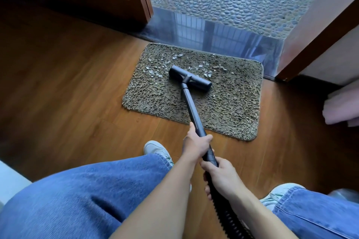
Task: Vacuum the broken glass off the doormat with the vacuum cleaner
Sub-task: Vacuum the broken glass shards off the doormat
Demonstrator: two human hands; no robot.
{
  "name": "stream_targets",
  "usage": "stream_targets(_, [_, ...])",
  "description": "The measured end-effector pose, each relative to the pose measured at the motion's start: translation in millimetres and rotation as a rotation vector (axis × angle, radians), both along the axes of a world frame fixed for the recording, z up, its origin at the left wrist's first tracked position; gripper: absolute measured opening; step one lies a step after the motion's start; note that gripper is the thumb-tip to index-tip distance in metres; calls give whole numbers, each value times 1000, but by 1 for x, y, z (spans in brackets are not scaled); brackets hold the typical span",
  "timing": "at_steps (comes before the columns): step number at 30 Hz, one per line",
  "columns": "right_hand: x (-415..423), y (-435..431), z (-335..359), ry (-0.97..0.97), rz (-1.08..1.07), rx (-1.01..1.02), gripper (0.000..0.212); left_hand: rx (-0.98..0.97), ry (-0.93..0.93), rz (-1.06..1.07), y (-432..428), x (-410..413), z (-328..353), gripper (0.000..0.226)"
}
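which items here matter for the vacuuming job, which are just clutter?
Job: black vacuum cleaner with T-shaped head, left hand and right hand gripping it, clear broken glass shards, shaggy grey-brown doormat.
Idle: folded pink cloth, white sneakers.

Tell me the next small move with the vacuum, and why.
Probably push the vacuum head forward, toward the threshold: most glass shards lie just beyond it on the far half of the doormat. The left hand and right hand both grip the tube, so a short push should reach them.

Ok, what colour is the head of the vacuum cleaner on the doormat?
The vacuum head is plain black, seen clearest in the head view.
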State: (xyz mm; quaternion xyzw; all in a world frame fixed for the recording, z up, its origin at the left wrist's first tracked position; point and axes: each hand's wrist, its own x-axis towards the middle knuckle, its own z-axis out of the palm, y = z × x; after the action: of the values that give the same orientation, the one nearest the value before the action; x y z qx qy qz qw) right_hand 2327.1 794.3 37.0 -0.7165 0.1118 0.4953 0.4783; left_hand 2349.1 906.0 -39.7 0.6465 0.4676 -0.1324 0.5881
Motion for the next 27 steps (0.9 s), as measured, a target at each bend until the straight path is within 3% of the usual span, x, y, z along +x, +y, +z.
stream_targets(3, [14, 8, -2, 5, -32, 4, 16, -66, -55, 69, 6, 13, 3, 86])
stream_targets(8, [14, 8, -5, 24, -11, -18, 20, -112, -72, 143, 1, 10, 3, 86])
stream_targets(12, [2, -6, -1, 13, 41, -53, 18, -134, -48, 135, -11, -2, 7, 72])
stream_targets(21, [-48, -45, 16, 33, 112, -80, 8, -292, 64, 237, -44, -45, 31, 77])
stream_targets(27, [-60, -44, 17, -39, 123, -102, 10, -229, 44, 286, -49, -56, 41, 85])
